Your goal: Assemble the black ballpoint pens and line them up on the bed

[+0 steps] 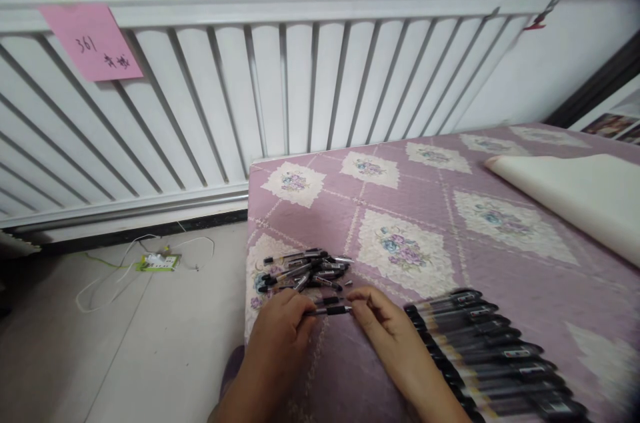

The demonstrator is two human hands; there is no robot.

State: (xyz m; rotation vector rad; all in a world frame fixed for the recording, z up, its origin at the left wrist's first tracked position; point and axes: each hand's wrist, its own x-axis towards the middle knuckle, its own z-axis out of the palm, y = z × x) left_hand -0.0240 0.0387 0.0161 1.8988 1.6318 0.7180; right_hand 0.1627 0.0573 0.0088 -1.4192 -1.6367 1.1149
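My left hand (pixel 280 333) grips a gel pen (pixel 334 311) by its clear barrel, holding it level with the black rubber grip and silver tip pointing right. At that tip, the thumb and fingers of my right hand (pixel 383 323) are pinched together; whether they hold a separate small part there is too small to tell. Just beyond my hands lies a jumbled pile of pens and pen parts (pixel 310 269). A small silver cone-shaped piece (pixel 349 283) rests beside the pile. Right of my right hand, several capped black pens (pixel 500 349) lie side by side in a row.
A purple floral cloth (pixel 330 209) covers the table. A rolled cream sheet (pixel 575 189) lies at the right. Behind stands a white radiator (pixel 295 89) with a pink note (pixel 93 43). A power strip (pixel 159 261) with cords sits on the floor at left.
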